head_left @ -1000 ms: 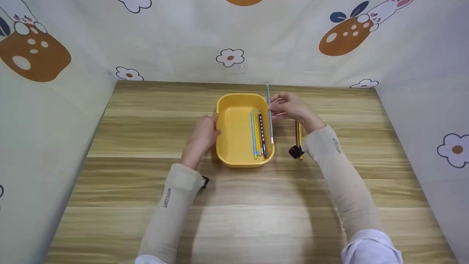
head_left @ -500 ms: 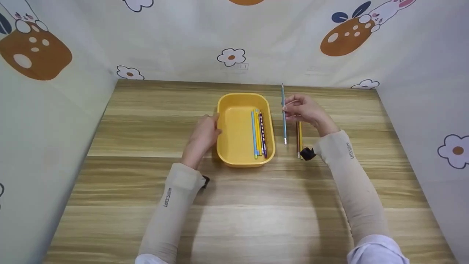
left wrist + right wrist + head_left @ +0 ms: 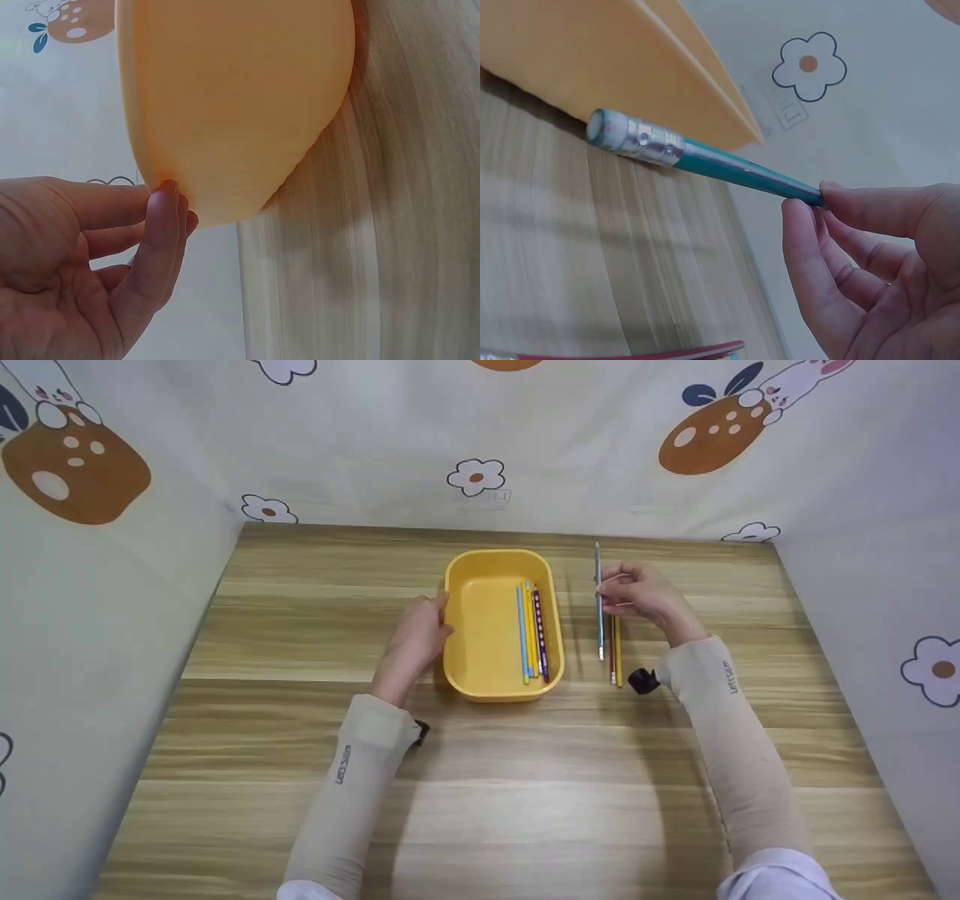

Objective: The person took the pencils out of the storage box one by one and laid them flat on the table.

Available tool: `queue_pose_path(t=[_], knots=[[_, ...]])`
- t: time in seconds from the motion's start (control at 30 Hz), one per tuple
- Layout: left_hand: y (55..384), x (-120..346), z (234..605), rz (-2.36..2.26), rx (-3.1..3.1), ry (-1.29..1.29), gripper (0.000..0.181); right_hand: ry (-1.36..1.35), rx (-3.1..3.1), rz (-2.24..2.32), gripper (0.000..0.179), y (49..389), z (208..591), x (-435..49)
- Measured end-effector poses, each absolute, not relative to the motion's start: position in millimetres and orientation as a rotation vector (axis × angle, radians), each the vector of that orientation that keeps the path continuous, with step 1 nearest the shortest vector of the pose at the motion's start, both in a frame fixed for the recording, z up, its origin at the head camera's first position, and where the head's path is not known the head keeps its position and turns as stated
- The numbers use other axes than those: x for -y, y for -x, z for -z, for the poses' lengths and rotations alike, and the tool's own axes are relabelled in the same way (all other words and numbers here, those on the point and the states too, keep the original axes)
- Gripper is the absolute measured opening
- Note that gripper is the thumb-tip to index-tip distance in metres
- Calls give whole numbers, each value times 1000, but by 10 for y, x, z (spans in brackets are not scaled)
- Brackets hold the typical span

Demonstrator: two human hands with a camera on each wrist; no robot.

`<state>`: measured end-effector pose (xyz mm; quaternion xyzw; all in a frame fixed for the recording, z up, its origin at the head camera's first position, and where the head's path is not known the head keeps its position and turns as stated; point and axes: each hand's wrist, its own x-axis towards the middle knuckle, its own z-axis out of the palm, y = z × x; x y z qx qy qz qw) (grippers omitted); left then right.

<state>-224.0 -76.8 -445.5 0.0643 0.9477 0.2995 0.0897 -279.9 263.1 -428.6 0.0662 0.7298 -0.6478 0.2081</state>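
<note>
A yellow plastic bin [image 3: 480, 660] stands on the wooden table, with several pencils [image 3: 531, 634] lying lengthwise along its right side. My left hand [image 3: 414, 637] pinches the bin's left rim between thumb and fingers; in the left wrist view the bin's outer wall [image 3: 240, 105] fills the top. To the right of the bin, my right hand [image 3: 641, 594] pinches a blue-green pencil [image 3: 599, 626], its eraser end towards me. The right wrist view shows its silver ferrule and worn eraser [image 3: 607, 129]. Below that hand lie a dark red pencil [image 3: 612, 656] and a yellow pencil [image 3: 618, 660].
The wooden table [image 3: 300, 615] runs back to a patterned cloth wall [image 3: 360, 450], with side walls left and right. A small black device [image 3: 643, 681] sits at the right wrist, another [image 3: 421, 732] at the left wrist.
My right hand has moved the blue-green pencil rightwards, from over the bin's right rim to beside the two pencils on the table. My left hand has stayed at the rim.
</note>
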Motion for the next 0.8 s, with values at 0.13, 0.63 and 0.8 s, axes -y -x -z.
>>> queue_pose_path(t=[0.13, 0.63, 0.8], knots=[[2239, 756, 4446, -869, -2829, -188, 55, -198, -1993, 1834, 19, 2800, 4322, -2705], [2251, 740, 4432, -871, -2794, -145, 56, -254, -1998, 1819, 24, 2751, 4429, -2965], [2249, 742, 4439, -848, -2824, -171, 53, -287, -2014, 1801, 23, 2743, 4494, -3039]])
